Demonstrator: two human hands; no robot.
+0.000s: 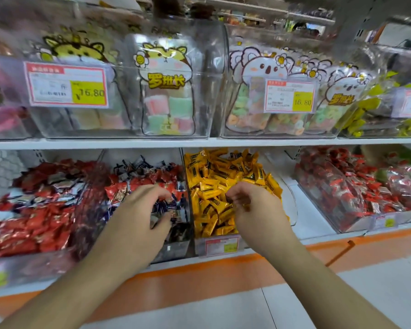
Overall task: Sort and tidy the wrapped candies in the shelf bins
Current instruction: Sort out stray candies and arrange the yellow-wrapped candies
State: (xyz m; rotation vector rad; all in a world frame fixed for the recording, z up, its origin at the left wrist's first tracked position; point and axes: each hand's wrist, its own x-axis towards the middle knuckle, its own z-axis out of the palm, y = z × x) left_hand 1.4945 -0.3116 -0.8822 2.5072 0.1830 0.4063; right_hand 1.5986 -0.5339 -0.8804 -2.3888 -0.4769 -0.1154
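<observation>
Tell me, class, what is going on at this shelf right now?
A person is sorting wrapped candies in clear bins on the lower shelf. The left hand reaches into the bin of red and dark blue candies, fingers curled over them. The right hand pinches a yellow candy over the bin of yellow candies.
</observation>
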